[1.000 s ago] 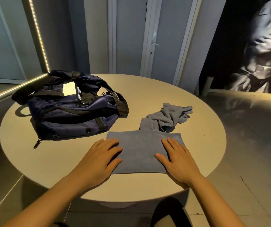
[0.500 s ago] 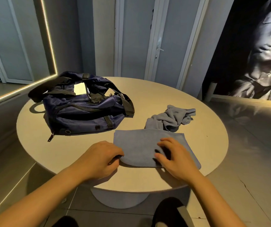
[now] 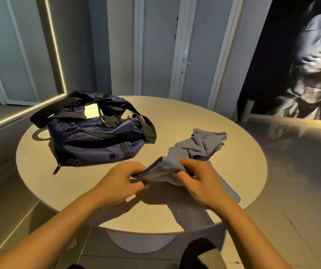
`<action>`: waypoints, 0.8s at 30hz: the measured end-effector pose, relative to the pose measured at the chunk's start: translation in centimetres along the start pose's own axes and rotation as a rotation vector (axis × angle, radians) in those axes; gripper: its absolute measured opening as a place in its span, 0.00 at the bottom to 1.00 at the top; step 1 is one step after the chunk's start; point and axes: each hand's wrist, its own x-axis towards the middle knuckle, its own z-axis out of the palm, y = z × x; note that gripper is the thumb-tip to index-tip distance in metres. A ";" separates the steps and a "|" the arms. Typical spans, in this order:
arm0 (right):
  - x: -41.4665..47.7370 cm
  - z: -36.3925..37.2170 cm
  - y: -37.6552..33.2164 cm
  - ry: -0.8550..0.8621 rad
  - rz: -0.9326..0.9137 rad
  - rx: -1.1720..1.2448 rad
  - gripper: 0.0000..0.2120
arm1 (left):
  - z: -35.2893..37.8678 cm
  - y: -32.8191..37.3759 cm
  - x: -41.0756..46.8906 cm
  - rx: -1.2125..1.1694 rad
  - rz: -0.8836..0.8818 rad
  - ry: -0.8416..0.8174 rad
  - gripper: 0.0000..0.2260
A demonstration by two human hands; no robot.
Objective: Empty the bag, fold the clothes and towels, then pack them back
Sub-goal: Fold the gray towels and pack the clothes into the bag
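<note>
Round pale table in a grey-panelled room.
Far left: lit strip edging a wall panel. Navy bag lies on the table's left half, straps loose. Near edge: left hand, fingers curled, pinches the towel by its raised left edge; right hand pinches its middle. Crumpled cloth just behind, touching the towel. Rear: pale doors. Right: dark mural, glossy floor.

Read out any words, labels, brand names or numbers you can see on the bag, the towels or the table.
No text here can be read.
Navy bag: a small pale mark by its top strap, too blurred to read.
Grey towel, crumpled cloth, table: no print visible.
</note>
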 end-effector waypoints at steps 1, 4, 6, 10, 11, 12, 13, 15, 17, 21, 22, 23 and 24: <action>0.5 -1.2 -0.4 0.023 0.001 0.021 0.09 | -0.4 0.3 0.5 -0.039 -0.013 0.035 0.05; 2.8 -5.1 -2.0 0.088 0.050 0.145 0.08 | -3.2 2.5 2.5 -0.262 -0.060 0.112 0.03; 4.7 -7.4 -3.1 0.110 0.096 0.290 0.06 | -5.4 4.2 4.2 -0.404 -0.073 0.192 0.03; 9.1 -10.2 -4.3 0.160 0.164 0.526 0.09 | -9.0 7.4 8.2 -0.581 -0.044 0.422 0.04; 10.2 -10.5 -4.5 0.159 0.183 0.564 0.10 | -9.7 8.1 9.1 -0.622 -0.038 0.459 0.06; 11.2 -10.7 -4.6 0.156 0.204 0.580 0.12 | -10.3 8.7 9.9 -0.634 -0.037 0.487 0.07; 12.1 -10.7 -4.7 0.154 0.219 0.575 0.13 | -10.9 9.0 10.6 -0.628 -0.043 0.507 0.07; 13.6 -10.7 -4.7 0.157 0.223 0.561 0.14 | -12.0 9.1 11.7 -0.616 -0.065 0.530 0.07; 14.6 -10.6 -4.9 0.174 0.194 0.568 0.15 | -13.4 9.0 12.3 -0.602 -0.094 0.544 0.08; 15.2 -9.9 -5.5 0.253 0.117 0.555 0.12 | -15.2 9.4 11.8 -0.542 -0.098 0.534 0.07; 15.0 -9.7 -5.6 0.266 0.098 0.536 0.12 | -15.5 9.6 11.3 -0.524 -0.090 0.521 0.06; 14.5 -9.4 -5.7 0.278 0.084 0.519 0.12 | -15.6 9.7 10.6 -0.519 -0.078 0.500 0.06; 13.7 -9.1 -5.8 0.286 0.067 0.510 0.11 | -15.7 9.8 9.7 -0.511 -0.062 0.472 0.06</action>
